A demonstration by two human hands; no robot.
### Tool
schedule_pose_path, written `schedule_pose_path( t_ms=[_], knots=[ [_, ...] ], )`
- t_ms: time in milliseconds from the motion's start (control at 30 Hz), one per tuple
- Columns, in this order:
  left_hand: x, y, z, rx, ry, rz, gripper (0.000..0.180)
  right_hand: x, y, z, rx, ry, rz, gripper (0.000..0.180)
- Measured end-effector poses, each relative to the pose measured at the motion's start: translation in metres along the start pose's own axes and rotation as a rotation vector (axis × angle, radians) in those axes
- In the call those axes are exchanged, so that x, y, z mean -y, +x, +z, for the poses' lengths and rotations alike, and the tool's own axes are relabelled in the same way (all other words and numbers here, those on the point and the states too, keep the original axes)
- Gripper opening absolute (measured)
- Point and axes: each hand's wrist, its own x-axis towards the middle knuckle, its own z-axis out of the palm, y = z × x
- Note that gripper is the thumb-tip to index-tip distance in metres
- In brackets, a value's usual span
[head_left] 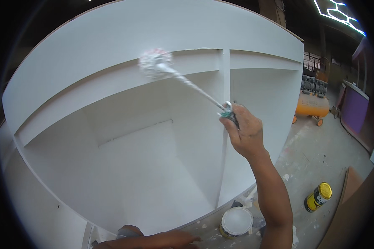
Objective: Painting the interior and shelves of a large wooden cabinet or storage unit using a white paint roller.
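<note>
My right hand (pixel 246 130) is closed round the green, paint-smeared grip of a paint roller (pixel 195 88). Its white-coated rod slants up to the left. A fluffy white roller head with reddish patches, blurred by motion, is at the upper front rail of a large white cabinet (pixel 187 31); whether it touches the surface I cannot tell. Low in the view, my left hand (pixel 188 238) ends a forearm lying crosswise near the cabinet's bottom edge. Its fingers are mostly hidden by the lower edge. A round tub with a white top (pixel 237 220) stands between my arms.
An upright divider (pixel 222 145) splits the cabinet's open front into two bays. A yellow and black can (pixel 318 196) stands on the paint-spotted floor to the right. Beyond are an orange air compressor (pixel 312 104), a purple panel (pixel 355 107) and a brown board (pixel 353 207).
</note>
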Motion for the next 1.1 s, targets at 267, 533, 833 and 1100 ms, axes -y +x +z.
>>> schedule_pose_path(
  t_ms=[267,533,833,1100],
  knots=[
    [0.007,0.039,0.002,-0.029,0.028,0.077,0.054,-0.044,-0.020,-0.041,-0.091,-0.046,0.174,0.026],
    [0.030,0.041,0.028,-0.152,0.038,0.136,0.053,-0.039,-0.023,-0.047,-0.018,-0.028,0.287,0.020],
    [0.016,0.034,0.017,0.021,0.091,0.015,0.051,0.073,0.056,0.030,0.067,-0.017,-0.287,0.029],
    [0.018,0.028,0.036,-0.030,0.083,0.038,0.057,0.012,0.013,-0.021,0.001,-0.019,0.056,0.028]
  ],
)
